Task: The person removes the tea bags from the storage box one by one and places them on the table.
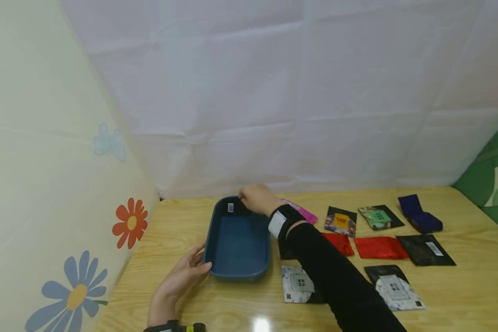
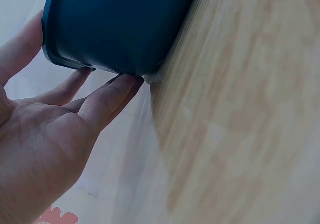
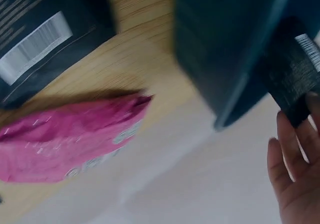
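Observation:
A dark blue plastic bin [image 1: 237, 246] stands on the wooden table. My left hand [image 1: 182, 276] holds its near left corner, the thumb at the rim and the fingers along the outer side wall; the left wrist view shows this hand [image 2: 55, 119] against the bin [image 2: 115, 23]. Over the far end of the bin, my right hand [image 1: 259, 198] pinches a small black packet. That packet [image 3: 295, 68] carries a white barcode label and hangs inside the bin wall, as the right wrist view shows. Beside the bin lies a pink packet [image 3: 75, 141], partly hidden by the right wrist in the head view.
Right of the bin lie several flat packets, among them a red packet [image 1: 379, 248], a black packet with a barcode [image 1: 426, 250] and black-and-white packets [image 1: 395, 288]. A folded dark blue item [image 1: 420, 214] sits at the far right. A white sheet [image 1: 299, 115] hangs behind the table.

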The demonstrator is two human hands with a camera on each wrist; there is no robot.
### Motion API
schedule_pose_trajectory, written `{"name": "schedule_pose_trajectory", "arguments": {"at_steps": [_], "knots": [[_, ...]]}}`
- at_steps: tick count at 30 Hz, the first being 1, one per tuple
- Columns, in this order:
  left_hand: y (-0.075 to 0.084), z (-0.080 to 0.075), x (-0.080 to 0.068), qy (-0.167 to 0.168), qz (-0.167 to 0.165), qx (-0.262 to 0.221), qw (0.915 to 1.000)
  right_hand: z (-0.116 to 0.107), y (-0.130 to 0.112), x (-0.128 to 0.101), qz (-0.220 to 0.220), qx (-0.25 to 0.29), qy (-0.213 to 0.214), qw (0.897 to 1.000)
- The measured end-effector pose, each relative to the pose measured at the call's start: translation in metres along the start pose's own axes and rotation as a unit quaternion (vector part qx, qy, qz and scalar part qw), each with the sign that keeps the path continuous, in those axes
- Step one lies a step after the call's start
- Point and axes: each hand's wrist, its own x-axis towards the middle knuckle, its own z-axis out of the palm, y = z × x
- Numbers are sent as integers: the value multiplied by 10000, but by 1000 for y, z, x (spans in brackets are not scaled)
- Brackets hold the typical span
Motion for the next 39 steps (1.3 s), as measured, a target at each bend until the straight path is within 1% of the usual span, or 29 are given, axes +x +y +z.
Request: {"name": "schedule_pose_trajectory", "arguments": {"at_steps": [4,8,12,15,17,21,24,28,31,34,39], "knots": [[0,1,2,17,-8,16,10000,-10,0,-5,99,273,97,9995],[1,1,3,-80,64,-13,9999,-17,0,-17,124,360,474,9981],[2,1,2,-122,106,-46,9999,-14,-1,-32,126,440,878,9951],[1,0,2,-84,103,-16,9999,-11,-3,-44,150,612,1059,9924],[1,0,2,-51,111,1,9999,-11,-5,-52,214,822,1143,9898],[-1,1,2,-43,114,17,9999,-12,-8,-72,591,1406,1189,9811],[-2,1,2,-93,91,3,9999,-13,-9,-89,862,1871,1210,9710],[-2,1,2,-75,47,-58,9999,-14,-7,-111,966,2334,1332,9584],[-1,1,1,-50,38,-77,10000,-16,-6,-128,969,2413,1514,9536],[-1,1,0,-52,64,-65,9999,-18,-3,-144,961,2373,1663,9522],[0,1,0,-41,78,-64,9999,-20,1,-169,965,2371,1723,9512]]}}
